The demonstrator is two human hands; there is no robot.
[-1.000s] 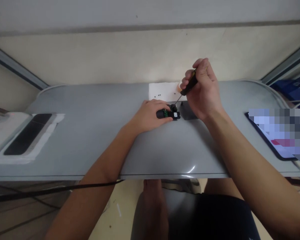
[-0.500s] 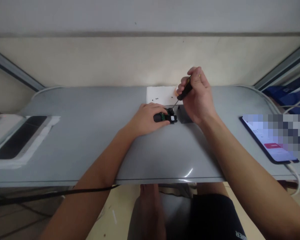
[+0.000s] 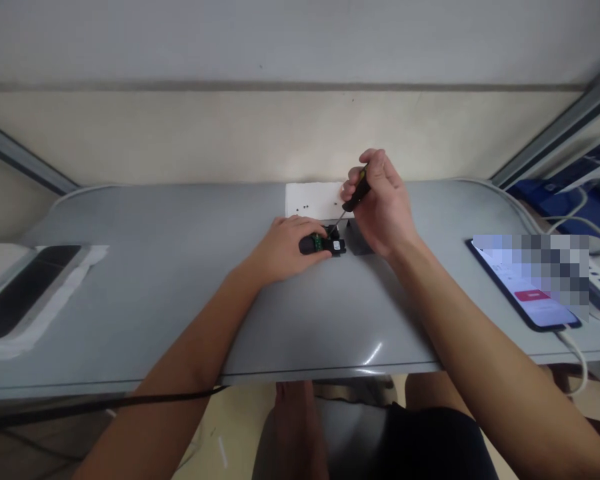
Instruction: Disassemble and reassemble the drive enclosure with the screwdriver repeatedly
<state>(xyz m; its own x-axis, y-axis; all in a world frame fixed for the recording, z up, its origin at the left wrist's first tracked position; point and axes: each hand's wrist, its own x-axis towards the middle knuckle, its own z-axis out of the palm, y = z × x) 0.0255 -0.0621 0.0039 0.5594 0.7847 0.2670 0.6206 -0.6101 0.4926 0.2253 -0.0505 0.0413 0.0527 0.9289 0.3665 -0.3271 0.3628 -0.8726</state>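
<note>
Head | left hand [image 3: 279,251] pinching black module [image 3: 324,245] | right hand [image 3: 381,208] closed round screwdriver [image 3: 356,191] just above it

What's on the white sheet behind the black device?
A few dark specks lie on the white sheet, too small to identify. Its right end is hidden by the right hand gripping the screwdriver; the left hand holds the black device.

Small black device [image 3: 323,245] lies flat under the tilted screwdriver [image 3: 354,195].

Grey table [image 3: 180,300], white sheet [image 3: 307,199], phone [image 3: 520,293], small device [image 3: 325,246]
</note>
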